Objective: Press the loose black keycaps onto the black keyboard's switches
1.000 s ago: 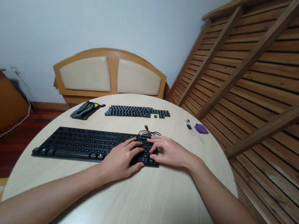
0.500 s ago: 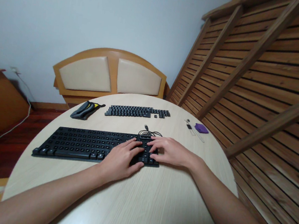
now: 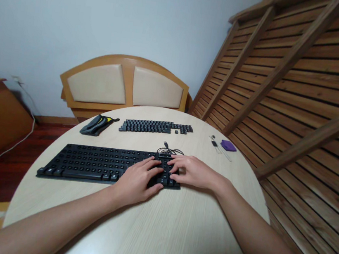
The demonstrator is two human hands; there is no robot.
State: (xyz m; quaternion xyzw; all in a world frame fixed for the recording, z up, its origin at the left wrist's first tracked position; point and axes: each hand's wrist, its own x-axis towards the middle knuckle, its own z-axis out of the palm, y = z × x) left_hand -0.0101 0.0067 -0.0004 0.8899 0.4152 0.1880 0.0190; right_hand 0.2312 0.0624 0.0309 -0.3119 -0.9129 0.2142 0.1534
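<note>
A black keyboard [image 3: 90, 162] lies on the round table, most of its key positions without caps; a few larger caps remain along the near row. Over its right part rests my left hand [image 3: 139, 179], fingers stretched and spread, thumb at the near edge. My right hand [image 3: 191, 171] is bent over the number pad, thumb and index fingertips close together at a small keycap [image 3: 172, 175], partly hidden by the fingers. Behind the keyboard's right end lies its coiled cable [image 3: 171, 151] with a USB plug. Loose black keycaps [image 3: 147, 126] stand in rows farther back.
A dark grey and yellow pouch [image 3: 97, 125] sits at the table's back left. Back right are a purple cloth [image 3: 228, 145] and a thin wire tool [image 3: 219, 148]. A wooden slatted frame [image 3: 283, 117] leans along the right of the pale table [image 3: 174, 236].
The right index finger has shifted very slightly at the number pad. My left hand, the keyboard and the loose keycaps have stayed in place.
</note>
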